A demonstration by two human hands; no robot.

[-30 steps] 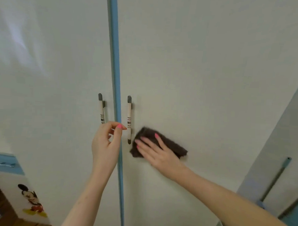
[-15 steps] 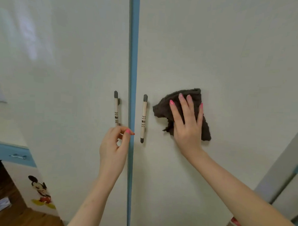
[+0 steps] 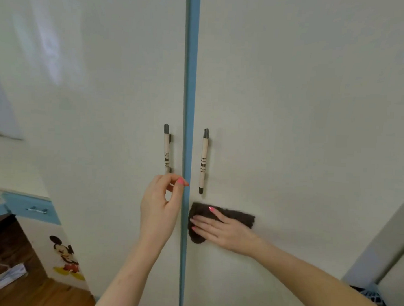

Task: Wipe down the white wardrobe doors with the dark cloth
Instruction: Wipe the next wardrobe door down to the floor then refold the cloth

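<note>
The left hand (image 3: 159,211) hovers by the blue strip (image 3: 190,83) below the left handle (image 3: 166,149), fingers (image 3: 180,183) loosely curled toward the thumb, pinching nothing I can see. Half a second ago the dark cloth (image 3: 235,217) was beside the right handle (image 3: 204,159); now it sits below it, low on the right door (image 3: 301,110). The wiping seems to be moving downward. The right hand (image 3: 225,231) presses it flat, fingers (image 3: 205,221) straight and slightly spread.

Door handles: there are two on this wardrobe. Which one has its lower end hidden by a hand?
The left door's handle: the left hand covers its lower tip. The right door's handle shows whole.
</note>
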